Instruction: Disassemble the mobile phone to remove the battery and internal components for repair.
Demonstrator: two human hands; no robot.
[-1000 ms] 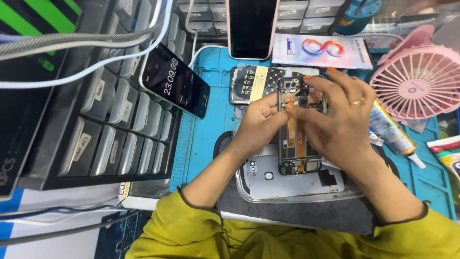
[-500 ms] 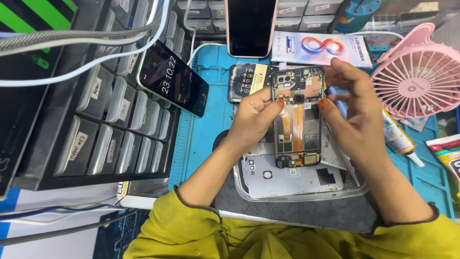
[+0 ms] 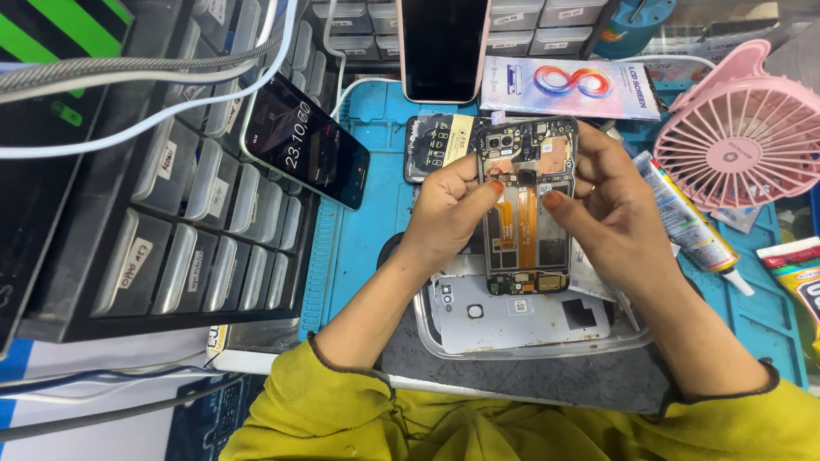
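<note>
Hands, left (image 3: pixel 446 209) and right (image 3: pixel 613 213), still grip the opened phone (image 3: pixel 525 209), seemingly raised slightly higher.

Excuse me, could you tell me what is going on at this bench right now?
A person in yellow-green sleeves holds an opened phone, its back off and circuit boards and orange flex cables showing, upright between both hands over a blue mat. The left hand grips its left edge, the right hand its right edge, thumbs on the inside. Below lies a clear tray holding a grey back cover. A pink fan stands to the right.
</note>
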